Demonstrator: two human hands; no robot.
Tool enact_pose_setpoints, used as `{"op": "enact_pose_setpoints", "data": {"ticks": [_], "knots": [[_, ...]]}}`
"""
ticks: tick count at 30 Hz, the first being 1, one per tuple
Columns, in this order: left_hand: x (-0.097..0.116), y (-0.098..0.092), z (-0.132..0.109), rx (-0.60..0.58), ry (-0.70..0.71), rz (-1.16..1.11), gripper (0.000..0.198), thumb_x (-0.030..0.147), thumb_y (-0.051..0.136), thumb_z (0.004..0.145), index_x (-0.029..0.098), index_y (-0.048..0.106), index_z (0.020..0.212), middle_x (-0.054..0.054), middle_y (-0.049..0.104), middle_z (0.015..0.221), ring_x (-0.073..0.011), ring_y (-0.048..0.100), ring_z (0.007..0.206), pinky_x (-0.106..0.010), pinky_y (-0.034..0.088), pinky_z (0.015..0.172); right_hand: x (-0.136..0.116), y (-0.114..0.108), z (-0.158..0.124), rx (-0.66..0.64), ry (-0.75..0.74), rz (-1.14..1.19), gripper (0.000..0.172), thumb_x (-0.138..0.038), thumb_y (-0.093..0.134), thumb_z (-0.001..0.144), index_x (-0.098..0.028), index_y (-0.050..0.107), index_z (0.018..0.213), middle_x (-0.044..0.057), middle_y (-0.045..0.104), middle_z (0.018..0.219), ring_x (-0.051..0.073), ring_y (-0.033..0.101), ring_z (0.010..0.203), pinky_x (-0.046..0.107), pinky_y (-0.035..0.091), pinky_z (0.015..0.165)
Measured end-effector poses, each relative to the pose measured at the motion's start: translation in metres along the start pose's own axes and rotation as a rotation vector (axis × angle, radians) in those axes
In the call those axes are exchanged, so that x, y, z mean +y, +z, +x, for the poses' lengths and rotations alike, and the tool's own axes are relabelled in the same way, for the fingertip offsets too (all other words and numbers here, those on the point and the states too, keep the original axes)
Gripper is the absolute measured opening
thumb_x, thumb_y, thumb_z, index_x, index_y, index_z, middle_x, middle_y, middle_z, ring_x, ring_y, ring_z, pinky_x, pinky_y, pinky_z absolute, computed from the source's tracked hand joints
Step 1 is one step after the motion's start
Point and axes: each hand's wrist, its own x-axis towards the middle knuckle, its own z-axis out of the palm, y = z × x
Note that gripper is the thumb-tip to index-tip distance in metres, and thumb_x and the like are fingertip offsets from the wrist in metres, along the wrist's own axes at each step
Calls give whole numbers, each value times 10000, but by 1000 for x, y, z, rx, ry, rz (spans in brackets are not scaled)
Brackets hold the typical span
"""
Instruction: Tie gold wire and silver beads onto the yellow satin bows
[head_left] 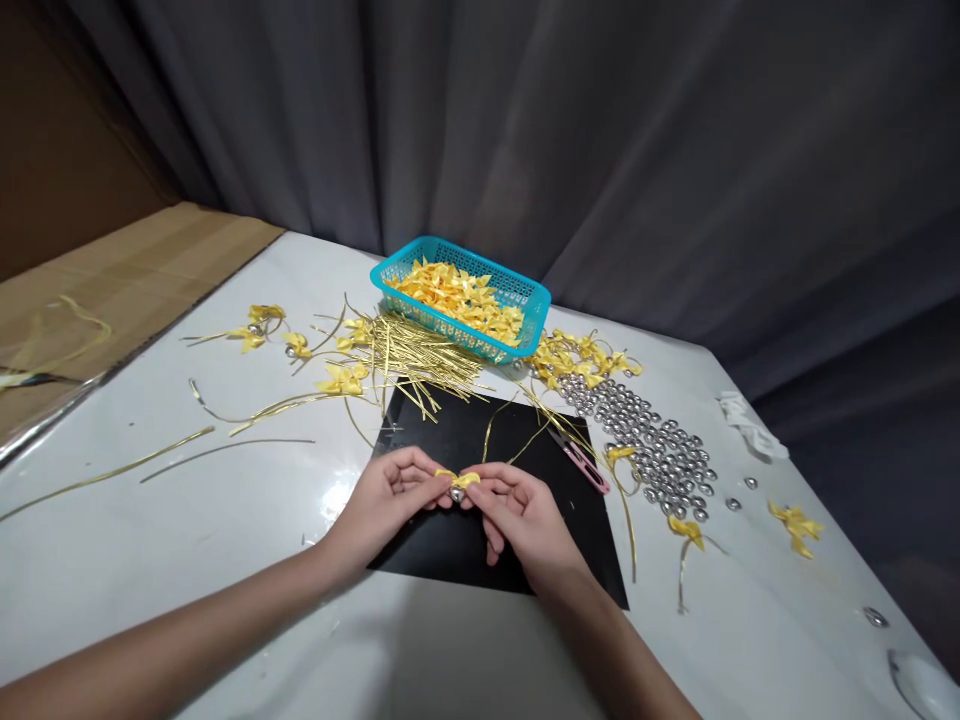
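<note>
Yellow, with silver beneath: pinching the bow (466, 480) by opposite ends with left hand (396, 490) and right hand (525, 510), over the mat (442, 552), perhaps to leave its bead (457, 494) uncovered. Loose beads (667, 455) to the right and gold strips (420, 350) beyond, likely for easy reach.

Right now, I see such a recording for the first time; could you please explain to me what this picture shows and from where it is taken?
No machine is working here. A camera worn on a person's head looks forward and down at their own bare left hand and right hand. Together, the fingertips hold a small yellow ribbon bow with a shiny silver bead below it. Underneath lies a black rectangular sheet on a white table. Farther away stands a turquoise plastic basket of yellow ribbon pieces, with thin gold strips before it. Many silver beads lie to the right.
</note>
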Motion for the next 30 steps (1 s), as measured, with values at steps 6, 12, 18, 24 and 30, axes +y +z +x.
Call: {"op": "enact_pose_setpoints", "data": {"ticks": [6,12,18,24,30], "knots": [[0,-1,1,-14,-26,-70,282,276,741,666,165,483,635,-6,693,594,-102,630,601,-205,448,617,9,4,3,48,-8,88,395,-399,765,619,-120,617,855,-40,562,558,9,368,322,156,422,306],[2,-4,3,-41,-31,-89,306,280,735,671,169,454,626,-12,697,600,-97,622,615,-184,425,599,12,5,4,63,-7,172,404,-409,772,608,-116,641,854,-97,415,387,20,319,319,153,400,307],[2,-3,5,-94,18,-1,229,282,742,655,152,554,663,7,640,692,-94,561,634,-212,421,624,14,8,5,114,-63,53,387,-446,739,617,-101,684,784,-70,440,352,33,358,312,171,405,338],[-6,-4,7,-116,39,142,200,329,658,742,144,667,817,-18,649,694,-123,564,656,-237,428,629,10,9,3,206,-68,-91,359,-438,744,550,-100,663,639,-33,496,384,35,382,298,161,328,313],[-5,-2,5,-25,82,175,203,354,632,753,152,636,769,9,605,644,-109,531,608,-218,417,596,8,9,2,156,-28,-127,348,-445,710,575,-124,590,633,-60,445,393,41,372,326,166,362,327]]}}
